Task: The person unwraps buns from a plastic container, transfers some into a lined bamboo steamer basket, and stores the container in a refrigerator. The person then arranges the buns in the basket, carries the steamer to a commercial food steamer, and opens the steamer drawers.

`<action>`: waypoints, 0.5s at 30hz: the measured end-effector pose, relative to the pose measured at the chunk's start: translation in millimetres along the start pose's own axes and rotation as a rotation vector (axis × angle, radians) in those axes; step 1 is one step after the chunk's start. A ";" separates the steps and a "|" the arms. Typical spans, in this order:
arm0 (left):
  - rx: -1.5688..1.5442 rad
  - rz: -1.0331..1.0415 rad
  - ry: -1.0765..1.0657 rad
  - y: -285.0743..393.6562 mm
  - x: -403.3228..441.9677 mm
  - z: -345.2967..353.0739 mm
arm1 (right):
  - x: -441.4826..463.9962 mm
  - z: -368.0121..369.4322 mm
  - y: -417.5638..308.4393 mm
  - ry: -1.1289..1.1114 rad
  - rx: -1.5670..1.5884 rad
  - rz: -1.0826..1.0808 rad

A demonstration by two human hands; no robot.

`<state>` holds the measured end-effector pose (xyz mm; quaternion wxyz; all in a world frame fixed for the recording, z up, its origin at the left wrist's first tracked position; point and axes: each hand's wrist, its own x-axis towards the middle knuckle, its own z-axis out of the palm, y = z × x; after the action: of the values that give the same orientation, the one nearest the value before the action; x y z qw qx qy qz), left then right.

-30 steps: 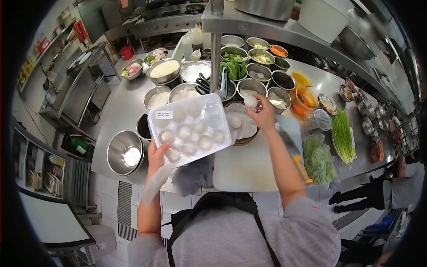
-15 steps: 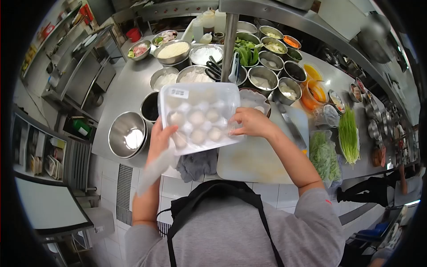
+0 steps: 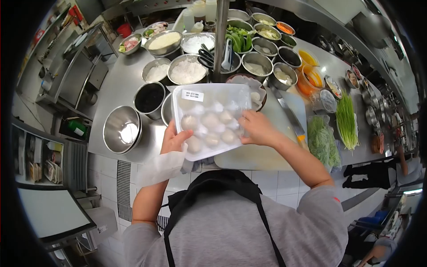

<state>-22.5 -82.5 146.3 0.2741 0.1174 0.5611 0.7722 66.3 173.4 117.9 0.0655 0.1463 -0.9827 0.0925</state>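
You had the white plastic tray (image 3: 212, 151) up between your hands, over the near part of the tabletop (image 3: 118, 91), partly covering the cutting board (image 3: 267, 153). Your left hand (image 3: 174, 138) gripped its left edge, thumb over the top, with a translucent sheet (image 3: 162, 168) hanging by the wrist. Your right hand (image 3: 259, 128) was at the right edge, fingers bent against it; whether they pinched the film or the rim, I couldn't tell. Six round pale pieces (image 3: 212, 139) showed clearly in the tray, in two rows of three; those nearer the label (image 3: 192, 95) were too blurred to count. Just behind the tray, a paper-lined bowl (image 3: 262, 86) held more round white pieces, partly hidden. Farther back, three bowls held white powder (image 3: 187, 70) and one held pale yellow crumbs (image 3: 164, 41). A steel pot (image 3: 150, 97) to the left had something dark inside, near two nested steel bowls (image 3: 121, 129). Other containers held leafy greens (image 3: 240, 38), orange shreds (image 3: 284, 28) and, in a clear tub (image 3: 308, 81), something orange. One knife (image 3: 289, 110) lay to the right, near one bag of greens (image 3: 322, 138) and one bunch of long green stalks (image 3: 347, 120).
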 end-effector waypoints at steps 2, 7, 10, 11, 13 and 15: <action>-0.082 -0.084 -0.049 -27.8 -2.9 -1.2 | -29.6 -2.3 2.6 -0.022 -0.003 0.041; -0.134 -0.176 -0.056 -59.4 -10.3 8.1 | -78.9 11.3 8.9 0.058 0.772 0.669; 0.387 0.310 -0.178 -36.8 -27.6 23.7 | -54.7 26.0 -18.7 0.754 1.200 0.704; 0.440 0.428 -0.182 -28.5 -28.9 30.4 | -41.5 32.2 -22.4 0.899 1.225 0.630; 0.429 0.346 -0.173 -43.4 -8.3 21.3 | -15.4 56.8 -29.7 1.022 1.317 0.624; 0.379 0.349 -0.145 -44.3 8.1 18.0 | -2.3 59.4 -18.6 1.033 1.368 0.661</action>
<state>-7.5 -53.8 110.2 0.1494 0.3165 0.6457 0.6787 68.0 144.6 62.7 0.3660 -0.1948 -0.5542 0.7218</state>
